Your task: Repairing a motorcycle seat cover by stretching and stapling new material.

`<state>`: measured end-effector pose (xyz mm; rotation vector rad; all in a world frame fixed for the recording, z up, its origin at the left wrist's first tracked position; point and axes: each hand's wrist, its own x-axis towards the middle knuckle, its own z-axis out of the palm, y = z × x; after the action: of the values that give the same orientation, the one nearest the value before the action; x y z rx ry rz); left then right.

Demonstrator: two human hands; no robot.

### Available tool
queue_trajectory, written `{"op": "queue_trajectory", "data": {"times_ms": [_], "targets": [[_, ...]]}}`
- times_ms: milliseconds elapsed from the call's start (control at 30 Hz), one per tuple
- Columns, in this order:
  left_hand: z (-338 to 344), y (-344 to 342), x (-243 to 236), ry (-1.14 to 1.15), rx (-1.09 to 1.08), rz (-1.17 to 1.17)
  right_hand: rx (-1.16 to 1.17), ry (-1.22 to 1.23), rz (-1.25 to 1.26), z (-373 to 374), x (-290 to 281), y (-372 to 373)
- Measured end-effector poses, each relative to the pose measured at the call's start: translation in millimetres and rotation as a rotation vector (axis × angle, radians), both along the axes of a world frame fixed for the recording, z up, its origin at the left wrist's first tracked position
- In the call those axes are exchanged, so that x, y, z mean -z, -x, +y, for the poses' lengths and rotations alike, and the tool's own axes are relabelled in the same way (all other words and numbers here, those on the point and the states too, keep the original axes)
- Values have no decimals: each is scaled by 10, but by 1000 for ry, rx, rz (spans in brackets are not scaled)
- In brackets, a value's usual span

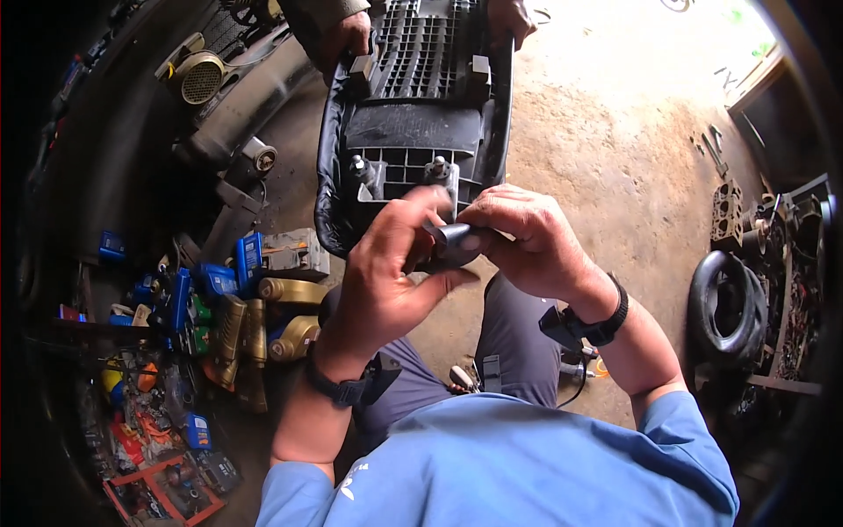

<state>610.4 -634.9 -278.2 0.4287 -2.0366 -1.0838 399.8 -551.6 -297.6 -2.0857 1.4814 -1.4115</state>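
A small dark curved piece [454, 234], smooth and tube-like on top, is between my two hands, just in front of the seat's near end. My right hand [537, 239] is closed on its right side, fingers pinched together. My left hand [379, 268] is curled around its left side, the thumb below and a motion-smeared forefinger above; the other fingers are partly hidden. Beyond them lies a black vehicle seat [413, 127], underside up, with a ribbed plastic base and metal bolts [439, 165]. Another person's hands [353, 37] grip its far sides.
Blue and gold bottles [255, 329] crowd the left floor beside a red-framed tray of small parts [162, 492]. Farther back on the left is a tank-like machine [233, 105]. On the right, a black inner tube [727, 303] and metal parts [727, 209] lie near a cluttered rack.
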Motion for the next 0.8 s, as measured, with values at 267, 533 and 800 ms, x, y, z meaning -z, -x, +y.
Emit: {"op": "queue_trajectory", "data": {"times_ms": [267,533,800], "targets": [[-55,-16,177,191,3,2,-251,-148,64,-40,-197,317],[-30,-35,212,26,66,89,-311,53,307,-94,-20,507],[-126,-129,37,170,282,-45,-97,109,-60,398,180,167]]}}
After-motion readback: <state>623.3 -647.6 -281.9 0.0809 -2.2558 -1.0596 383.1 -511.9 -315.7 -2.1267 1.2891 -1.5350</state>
